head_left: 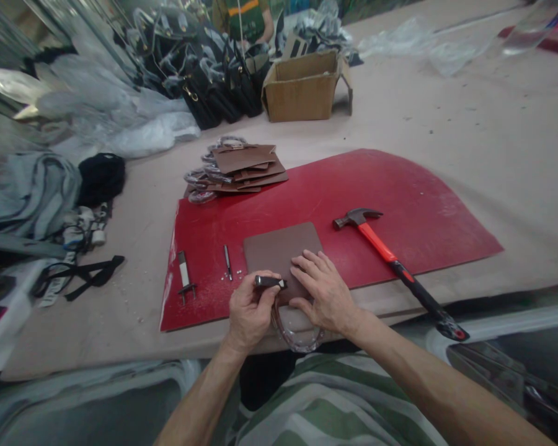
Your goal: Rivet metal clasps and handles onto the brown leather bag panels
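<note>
A brown leather panel (279, 248) lies on the red mat (400, 204) near the table's front edge. My left hand (248, 310) is closed in a pinch on a small dark metal clasp (270, 282) at the panel's near edge. My right hand (323, 291) rests with fingers spread flat on the panel's near right corner. A plastic-wrapped curved handle (297, 334) hangs from the panel below both hands, over the table edge.
A red-handled claw hammer (390, 257) lies on the mat to the right. A punch tool (185, 272) and a thin pin (227, 260) lie to the left. Behind are stacked brown panels (244, 167), a cardboard box (302, 87), black bags (214, 80), and another person (246, 18).
</note>
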A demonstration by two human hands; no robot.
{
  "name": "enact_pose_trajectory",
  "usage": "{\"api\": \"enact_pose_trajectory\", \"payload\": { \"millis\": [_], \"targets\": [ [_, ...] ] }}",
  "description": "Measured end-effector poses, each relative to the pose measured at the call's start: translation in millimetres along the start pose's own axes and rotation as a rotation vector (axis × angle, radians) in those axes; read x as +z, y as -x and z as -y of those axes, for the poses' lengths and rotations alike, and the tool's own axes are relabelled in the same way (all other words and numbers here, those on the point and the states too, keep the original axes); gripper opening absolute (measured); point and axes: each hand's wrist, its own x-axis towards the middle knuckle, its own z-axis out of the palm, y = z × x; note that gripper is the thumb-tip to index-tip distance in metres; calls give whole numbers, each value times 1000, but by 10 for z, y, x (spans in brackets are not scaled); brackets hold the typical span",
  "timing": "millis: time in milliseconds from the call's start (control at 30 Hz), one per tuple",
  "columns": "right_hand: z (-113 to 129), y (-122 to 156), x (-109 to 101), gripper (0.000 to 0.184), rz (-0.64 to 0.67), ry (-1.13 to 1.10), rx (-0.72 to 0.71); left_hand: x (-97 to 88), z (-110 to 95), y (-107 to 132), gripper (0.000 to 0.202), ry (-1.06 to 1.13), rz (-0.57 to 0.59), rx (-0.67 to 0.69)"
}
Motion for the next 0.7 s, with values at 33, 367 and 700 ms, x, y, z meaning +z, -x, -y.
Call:
{"api": "enact_pose_trajectory", "payload": {
  "millis": [33,367,700],
  "targets": [
    [0,-1,-2,53,1,-2,2,5,-1,4,14,-6,-7,-1],
    [12,-7,-6,53,-2,-15,5,41,78,3,17,-228,37,150],
    [18,-7,-19,54,7,-34,17,27,87,-50,14,-271,75,238]
  ]
}}
